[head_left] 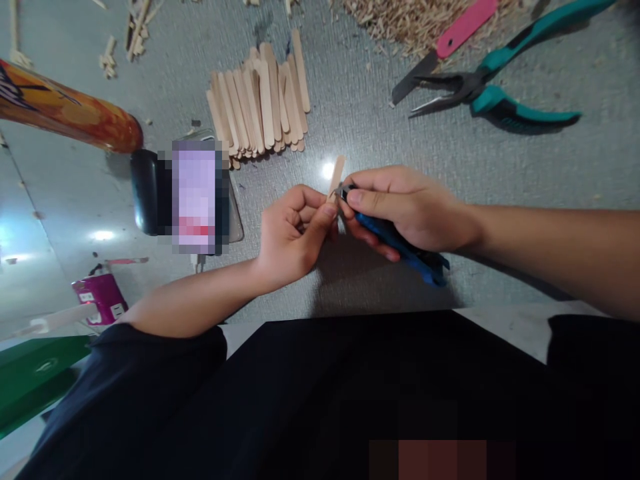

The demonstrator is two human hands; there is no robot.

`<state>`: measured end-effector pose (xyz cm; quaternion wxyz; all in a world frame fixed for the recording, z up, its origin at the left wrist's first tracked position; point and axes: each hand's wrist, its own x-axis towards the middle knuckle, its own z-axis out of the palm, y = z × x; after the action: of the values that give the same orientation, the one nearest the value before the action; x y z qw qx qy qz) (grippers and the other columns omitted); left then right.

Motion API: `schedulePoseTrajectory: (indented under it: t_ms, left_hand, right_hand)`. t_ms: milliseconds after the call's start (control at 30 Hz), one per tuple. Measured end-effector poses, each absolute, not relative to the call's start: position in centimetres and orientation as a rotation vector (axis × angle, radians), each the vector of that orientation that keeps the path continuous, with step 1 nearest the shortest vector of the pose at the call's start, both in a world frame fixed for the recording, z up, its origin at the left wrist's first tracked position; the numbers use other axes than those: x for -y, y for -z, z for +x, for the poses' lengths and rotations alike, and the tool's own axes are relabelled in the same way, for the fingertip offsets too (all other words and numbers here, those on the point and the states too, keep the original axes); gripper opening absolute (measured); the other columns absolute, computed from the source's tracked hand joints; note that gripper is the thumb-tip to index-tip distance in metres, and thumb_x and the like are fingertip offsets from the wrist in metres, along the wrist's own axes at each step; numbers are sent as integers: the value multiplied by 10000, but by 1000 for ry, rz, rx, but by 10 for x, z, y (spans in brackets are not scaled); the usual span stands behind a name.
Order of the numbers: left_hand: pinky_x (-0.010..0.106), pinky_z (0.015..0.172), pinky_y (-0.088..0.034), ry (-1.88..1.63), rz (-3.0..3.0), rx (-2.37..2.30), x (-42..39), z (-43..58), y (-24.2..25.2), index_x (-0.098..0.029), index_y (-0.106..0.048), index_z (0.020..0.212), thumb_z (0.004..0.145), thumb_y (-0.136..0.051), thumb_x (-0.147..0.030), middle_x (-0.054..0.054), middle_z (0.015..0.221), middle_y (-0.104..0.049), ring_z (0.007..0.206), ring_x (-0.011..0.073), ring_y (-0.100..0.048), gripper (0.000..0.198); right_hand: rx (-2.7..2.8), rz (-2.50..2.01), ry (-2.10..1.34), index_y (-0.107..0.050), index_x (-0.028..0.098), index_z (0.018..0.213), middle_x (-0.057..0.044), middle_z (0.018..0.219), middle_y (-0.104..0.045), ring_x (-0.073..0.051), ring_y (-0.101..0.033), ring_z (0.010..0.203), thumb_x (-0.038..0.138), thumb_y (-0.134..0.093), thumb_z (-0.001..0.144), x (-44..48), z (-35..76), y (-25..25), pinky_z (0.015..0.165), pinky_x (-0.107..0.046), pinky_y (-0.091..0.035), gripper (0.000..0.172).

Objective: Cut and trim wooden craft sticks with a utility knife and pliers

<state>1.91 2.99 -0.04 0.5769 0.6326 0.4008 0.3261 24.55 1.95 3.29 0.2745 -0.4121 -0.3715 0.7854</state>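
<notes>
Between thumb and fingers, my left hand (pixel 297 230) pinches a wooden craft stick (pixel 337 172) that points up and away from me. My right hand (pixel 405 207) is wrapped round a pair of blue-handled cutting pliers (pixel 383 231). The metal jaws of the pliers meet the craft stick just above my left fingertips; whether they are closed through the wood I cannot tell. The stick's lower end is hidden by my left fingers. Beyond my hands lies a pile of craft sticks (pixel 257 100) on the grey table (pixel 360 133).
Teal-handled pliers (pixel 480 87) and a pink-handled blade (pixel 460 33) lie at the upper right, near a heap of wood slivers (pixel 400 23). At left are an orange can (pixel 75 110), a dark case (pixel 145 193), a blurred-out phone (pixel 195 193) and a purple power socket (pixel 103 300).
</notes>
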Motion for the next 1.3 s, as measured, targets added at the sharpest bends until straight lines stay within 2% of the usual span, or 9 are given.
schedulePoseTrajectory:
  t_ms: [200, 400, 667, 867, 1000, 1133, 1300]
  left_hand:
    - [326, 404, -375, -779, 1459, -955, -30, 21, -1, -278, -608, 957, 1124, -747, -720, -26, 671, -717, 440, 116, -565, 493]
    - [316, 425, -422, -782, 1487, -880, -31, 19, 2, -271, -615, 975, 1140, -765, -667, -19, 698, -756, 478, 114, -611, 454]
    - [311, 418, -386, -799, 1466, -896, -28, 20, 0, -261, -628, 947, 1145, -761, -647, -28, 660, -716, 426, 103, -541, 454]
    - [300, 416, -383, -800, 1491, -953, -30, 22, -1, -261, -636, 912, 1116, -779, -690, -20, 640, -701, 451, 117, -567, 496]
    - [269, 446, -365, -948, 1672, -987, -24, 22, 3, -245, -656, 892, 1144, -786, -583, -29, 642, -679, 478, 92, -540, 441]
    - [239, 482, -364, -1045, 1896, -964, -23, 20, 8, -233, -670, 901, 1154, -786, -458, -57, 630, -639, 497, 70, -517, 358]
    - [233, 500, -409, -1021, 1946, -971, -25, 19, 8, -229, -696, 919, 1163, -766, -397, -53, 638, -676, 492, 70, -558, 305]
  right_hand:
    - [1044, -1196, -2048, -648, 228, 883, 42, 658, -647, -114, -563, 413, 387, -704, 1193, -18, 242, -35, 376, -259, -404, 353]
    - [1008, -1239, -2030, -634, 232, 890, 48, 654, -643, -106, -566, 425, 386, -697, 1204, -16, 239, -35, 391, -253, -413, 355]
    - [919, -1217, -1937, -592, 256, 927, 53, 655, -644, -124, -564, 433, 389, -621, 1226, -17, 239, -35, 409, -264, -409, 328]
    - [961, -1289, -1895, -587, 259, 919, 44, 702, -657, -117, -567, 472, 473, -749, 1173, -13, 237, -38, 437, -278, -410, 370]
    - [1022, -1329, -1773, -629, 255, 921, 47, 710, -630, -117, -578, 507, 509, -897, 1071, -10, 234, -39, 454, -290, -411, 399]
    - [1043, -1385, -1730, -663, 253, 942, 47, 711, -628, -126, -590, 503, 453, -994, 981, -8, 232, -39, 434, -303, -407, 388]
    - [1014, -1403, -1709, -682, 244, 914, 23, 727, -676, -140, -628, 509, 345, -951, 1010, -7, 232, -39, 438, -305, -461, 302]
